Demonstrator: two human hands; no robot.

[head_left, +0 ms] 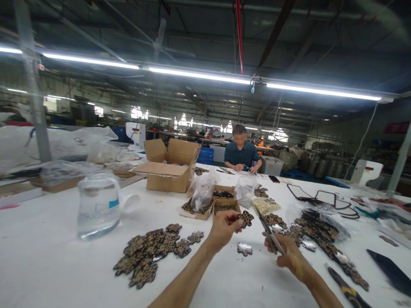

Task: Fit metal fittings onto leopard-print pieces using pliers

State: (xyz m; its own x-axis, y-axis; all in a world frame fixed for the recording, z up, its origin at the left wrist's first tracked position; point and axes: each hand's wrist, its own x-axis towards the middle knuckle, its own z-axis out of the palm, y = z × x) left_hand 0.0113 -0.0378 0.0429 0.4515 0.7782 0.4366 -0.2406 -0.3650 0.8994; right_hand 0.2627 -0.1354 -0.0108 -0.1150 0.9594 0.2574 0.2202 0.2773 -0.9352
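Between its thumb and fingers my left hand holds a leopard-print piece with a dark scalloped edge. To the right, my right hand grips metal scissors, their tips pointing up and away, near the held piece but apart from it. A silvery-faced piece lies on the white table between my hands. Left of my left forearm is a pile of leopard-print pieces. A longer heap of similar pieces spreads beyond my right hand.
Small open boxes and a bag of pale bits sit ahead. A cardboard box and a water jug stand left. Yellow-black-handled pliers and a dark flat object lie right. A person sits across the table.
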